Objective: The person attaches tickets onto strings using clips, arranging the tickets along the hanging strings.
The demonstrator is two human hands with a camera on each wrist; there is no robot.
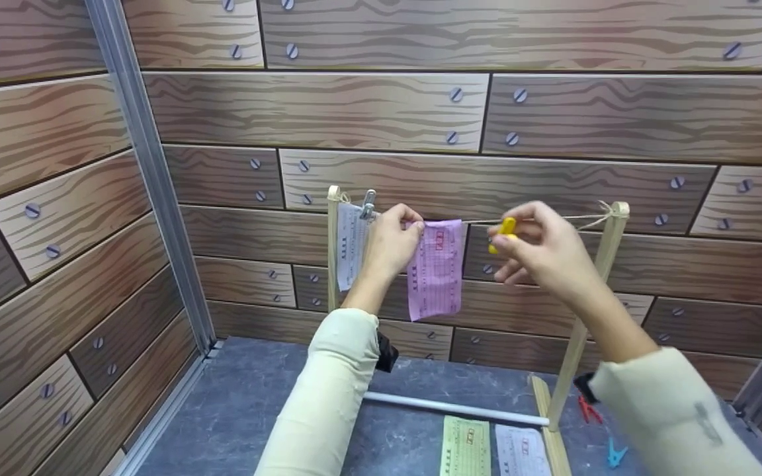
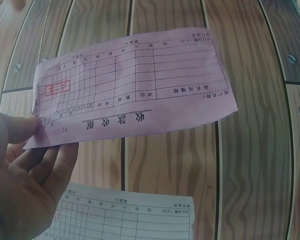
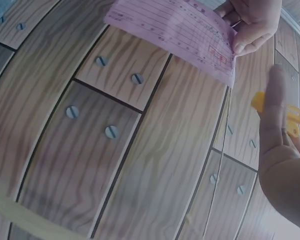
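Observation:
My left hand pinches the top left corner of a pink receipt slip up at the string. The slip hangs down below the fingers, and its printed side shows in the left wrist view. To the right of the slip, my right hand holds a yellow clothespin between thumb and fingers, apart from the paper. Left of my left hand hangs a white receipt slip, with a metal clip at its top; the left hand partly covers that slip.
The string runs between two wooden posts. A white bar joins the frame low down. On the grey table lie a green slip, another white slip, a red clothespin and a blue one.

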